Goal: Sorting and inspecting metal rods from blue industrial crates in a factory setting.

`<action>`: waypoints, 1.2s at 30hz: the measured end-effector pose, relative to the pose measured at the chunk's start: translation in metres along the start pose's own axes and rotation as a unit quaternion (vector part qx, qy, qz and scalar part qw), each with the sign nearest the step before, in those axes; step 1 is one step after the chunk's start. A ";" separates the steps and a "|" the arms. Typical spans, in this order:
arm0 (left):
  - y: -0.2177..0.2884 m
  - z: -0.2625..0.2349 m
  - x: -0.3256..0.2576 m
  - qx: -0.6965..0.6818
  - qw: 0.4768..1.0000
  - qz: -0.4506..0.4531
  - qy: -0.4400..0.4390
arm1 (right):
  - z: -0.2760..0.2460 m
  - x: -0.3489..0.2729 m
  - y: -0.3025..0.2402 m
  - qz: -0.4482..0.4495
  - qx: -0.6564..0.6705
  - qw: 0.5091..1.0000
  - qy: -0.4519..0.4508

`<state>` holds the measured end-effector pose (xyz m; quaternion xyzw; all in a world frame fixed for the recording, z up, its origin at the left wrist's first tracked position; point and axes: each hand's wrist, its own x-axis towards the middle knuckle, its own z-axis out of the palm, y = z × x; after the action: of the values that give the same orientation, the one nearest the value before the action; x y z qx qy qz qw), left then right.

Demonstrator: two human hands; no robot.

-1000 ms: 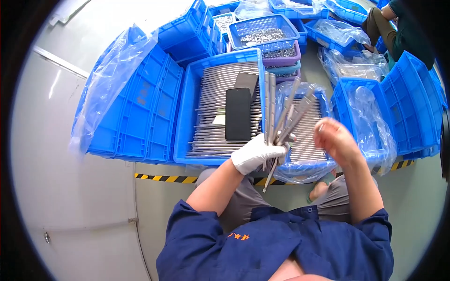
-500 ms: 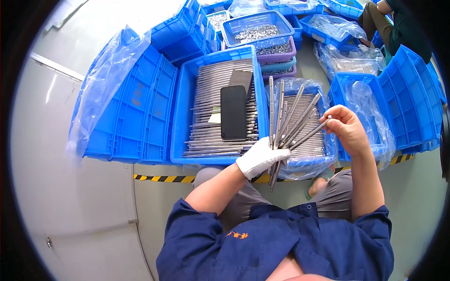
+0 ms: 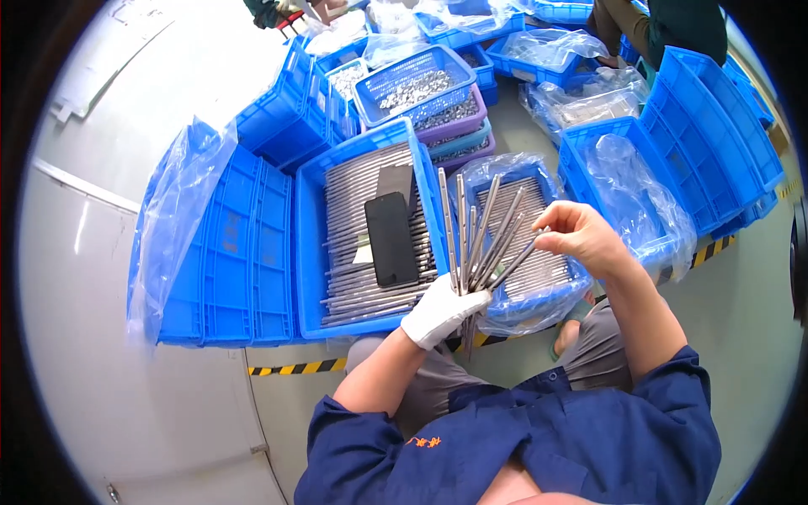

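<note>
My left hand [image 3: 444,311], in a white glove, is closed round a fanned bunch of thin metal rods [image 3: 486,244] that point up and away from me. My bare right hand [image 3: 581,239] pinches the tip of the rightmost rod [image 3: 522,263], whose lower end is still among the bunch at the glove. To the left, a blue crate [image 3: 311,252] holds many similar rods laid flat, with a black phone [image 3: 391,240] and a dark block [image 3: 396,179] on top. Beneath the fanned rods is a smaller blue crate [image 3: 575,282], lined with clear plastic and holding rows of rods.
Stacked blue crates [image 3: 215,244] stand at the left under clear film. Behind are baskets [image 3: 412,84] of small metal parts. An open blue crate [image 3: 581,143] with plastic film and leaning crates [image 3: 707,143] stand at the right. Another person [image 3: 673,34] sits at the far right.
The view has shifted, so the crates appear lower and turned. Both hands keep their hold; the right hand still pinches the rightmost rod's tip.
</note>
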<state>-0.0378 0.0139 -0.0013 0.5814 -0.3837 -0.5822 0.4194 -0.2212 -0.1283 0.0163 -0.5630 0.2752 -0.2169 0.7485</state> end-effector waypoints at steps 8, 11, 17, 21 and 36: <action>-0.007 -0.004 0.002 -0.036 0.999 0.003 -0.008 | 0.023 0.001 0.025 0.028 0.014 0.996 -0.083; -0.006 0.005 0.006 -0.047 0.998 0.023 0.023 | 0.043 -0.003 0.049 0.000 -0.077 0.996 -0.053; -0.012 -0.001 0.008 -0.070 0.997 0.007 0.027 | 0.033 0.004 0.040 -0.091 -0.044 0.994 0.033; -0.005 0.001 0.006 -0.033 0.999 0.009 0.024 | 0.026 0.011 0.039 0.020 0.043 0.999 -0.018; 0.007 0.003 -0.004 -0.172 0.983 0.062 -0.021 | 0.038 0.005 0.057 0.232 0.172 0.921 -0.260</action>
<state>-0.0405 0.0146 0.0070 0.4629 -0.3216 -0.6249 0.5402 -0.1922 -0.0885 -0.0315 -0.3826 0.1522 0.0729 0.9084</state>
